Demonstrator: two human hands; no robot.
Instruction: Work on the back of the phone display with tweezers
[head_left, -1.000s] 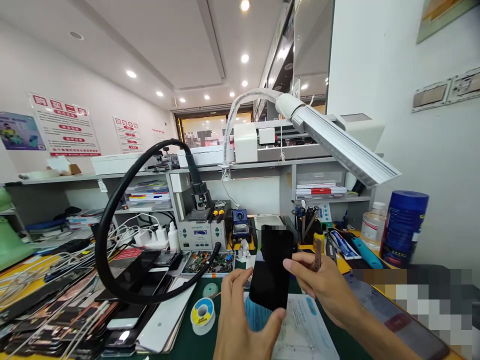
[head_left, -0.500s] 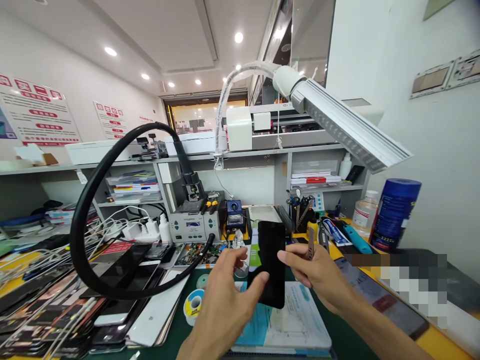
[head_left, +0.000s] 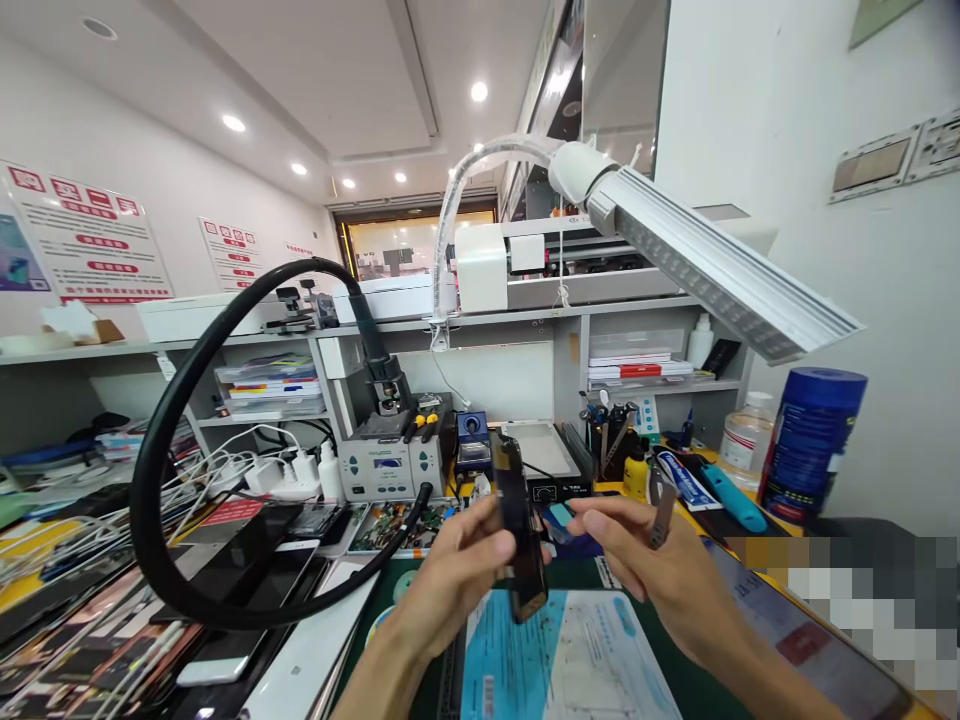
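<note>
My left hand (head_left: 457, 565) grips a black smartphone (head_left: 516, 525), fingers and thumb closed around its left side. The phone stands nearly edge-on to me, tilted above a blue and white booklet (head_left: 555, 655) on the dark green mat. To the right of the phone is my right hand (head_left: 660, 575), apart from it, with thumb and index finger stretched toward it. A thin flat metal tool (head_left: 663, 512) is tucked in the fingers of that hand; its lower end is hidden.
A black hose (head_left: 142, 480) loops across the left side from the grey soldering station (head_left: 382, 470). Stacked phones and parts (head_left: 97, 610) lie at left. A lamp (head_left: 727, 260) hangs overhead. At right are a blue can (head_left: 814, 445), a bottle (head_left: 746, 440) and a large phone (head_left: 802, 625).
The phone has turned from showing its flat black screen to nearly edge-on. My right hand has drawn away from its edge to the right. The view has tipped slightly upward.
</note>
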